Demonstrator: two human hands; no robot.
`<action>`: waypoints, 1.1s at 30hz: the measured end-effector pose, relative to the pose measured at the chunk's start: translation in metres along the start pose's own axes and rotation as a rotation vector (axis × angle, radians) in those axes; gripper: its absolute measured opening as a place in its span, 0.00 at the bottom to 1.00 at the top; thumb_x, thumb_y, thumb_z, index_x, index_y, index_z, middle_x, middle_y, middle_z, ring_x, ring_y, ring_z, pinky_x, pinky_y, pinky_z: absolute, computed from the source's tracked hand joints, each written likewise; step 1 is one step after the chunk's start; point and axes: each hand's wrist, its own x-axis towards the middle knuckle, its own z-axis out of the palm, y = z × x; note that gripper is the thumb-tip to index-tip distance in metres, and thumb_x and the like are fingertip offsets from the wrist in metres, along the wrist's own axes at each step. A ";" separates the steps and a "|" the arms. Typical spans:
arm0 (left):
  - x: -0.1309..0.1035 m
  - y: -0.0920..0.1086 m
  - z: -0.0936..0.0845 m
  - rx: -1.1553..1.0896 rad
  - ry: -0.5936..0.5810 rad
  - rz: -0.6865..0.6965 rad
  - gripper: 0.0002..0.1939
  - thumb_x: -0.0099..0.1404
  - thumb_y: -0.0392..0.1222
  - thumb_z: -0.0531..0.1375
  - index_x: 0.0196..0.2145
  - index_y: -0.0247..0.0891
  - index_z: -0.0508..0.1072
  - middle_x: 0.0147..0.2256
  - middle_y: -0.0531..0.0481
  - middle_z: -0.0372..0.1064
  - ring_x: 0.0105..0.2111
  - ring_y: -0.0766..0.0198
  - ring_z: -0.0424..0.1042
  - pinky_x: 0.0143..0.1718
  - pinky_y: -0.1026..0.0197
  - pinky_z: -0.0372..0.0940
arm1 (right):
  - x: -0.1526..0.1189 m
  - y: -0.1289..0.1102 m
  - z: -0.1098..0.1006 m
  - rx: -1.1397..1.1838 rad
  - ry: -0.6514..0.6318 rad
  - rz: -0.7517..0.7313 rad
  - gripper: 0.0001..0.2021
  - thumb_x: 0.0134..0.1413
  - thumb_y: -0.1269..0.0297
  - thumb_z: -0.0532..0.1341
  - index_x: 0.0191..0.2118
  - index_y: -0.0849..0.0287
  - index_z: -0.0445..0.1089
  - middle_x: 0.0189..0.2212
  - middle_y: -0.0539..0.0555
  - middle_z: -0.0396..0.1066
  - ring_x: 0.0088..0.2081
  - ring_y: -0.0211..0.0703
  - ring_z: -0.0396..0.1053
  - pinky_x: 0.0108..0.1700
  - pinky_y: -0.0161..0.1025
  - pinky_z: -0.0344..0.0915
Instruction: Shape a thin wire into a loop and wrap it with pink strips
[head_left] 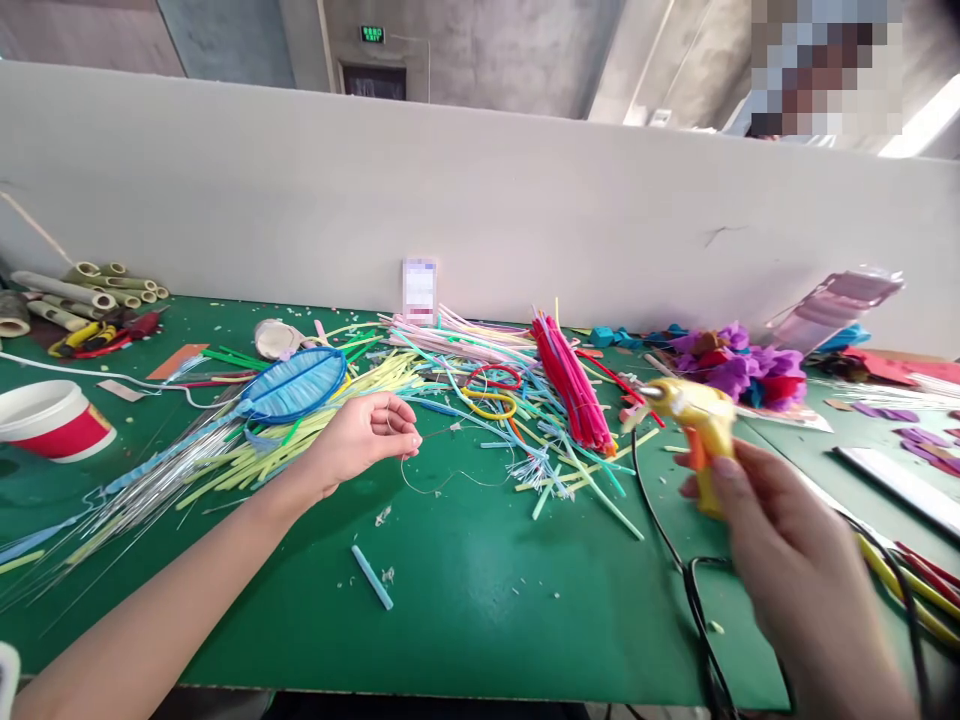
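My left hand [375, 432] is closed in a pinch over the green table. A thin wire [431, 490] runs from its fingertips and curves loosely to the right. At the right, my right hand [780, 540] is wrapped round the grip of a yellow hot glue gun [697, 410], its nozzle pointing left. Behind my left hand lies a blue leaf-shaped piece [296, 385] with a dark blue rim. Between the hands are loose pastel pipe cleaners [450, 345] and a bundle of red and pink ones [574, 390]. A short light-blue stick [372, 577] lies in front.
A paper cup [56, 420], pliers [105, 335] and bamboo tubes [90, 290] are at the left. A phone [419, 290] leans on the grey partition [480, 200]. Purple petals [735, 365] lie at the back right. A black cable [697, 620] crosses the table near my right hand.
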 end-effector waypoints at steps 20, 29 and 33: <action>-0.002 -0.009 0.004 -0.032 0.033 -0.047 0.14 0.53 0.37 0.70 0.35 0.36 0.70 0.28 0.52 0.75 0.28 0.61 0.78 0.33 0.59 0.73 | -0.015 -0.041 0.108 -0.198 0.218 -0.439 0.17 0.60 0.53 0.59 0.49 0.58 0.67 0.40 0.57 0.75 0.32 0.45 0.73 0.29 0.37 0.62; -0.001 -0.014 0.004 0.006 0.015 -0.024 0.13 0.54 0.37 0.69 0.35 0.37 0.70 0.28 0.51 0.76 0.29 0.60 0.78 0.33 0.59 0.73 | -0.021 -0.040 0.111 -0.261 0.234 -0.477 0.16 0.62 0.54 0.58 0.50 0.60 0.68 0.42 0.58 0.77 0.34 0.46 0.75 0.28 0.37 0.62; -0.001 -0.017 0.005 0.010 0.008 -0.011 0.13 0.54 0.38 0.69 0.35 0.37 0.70 0.29 0.51 0.76 0.29 0.60 0.78 0.33 0.58 0.73 | -0.020 -0.038 0.113 -0.262 0.253 -0.506 0.15 0.61 0.56 0.59 0.49 0.59 0.68 0.41 0.56 0.77 0.33 0.45 0.76 0.27 0.36 0.62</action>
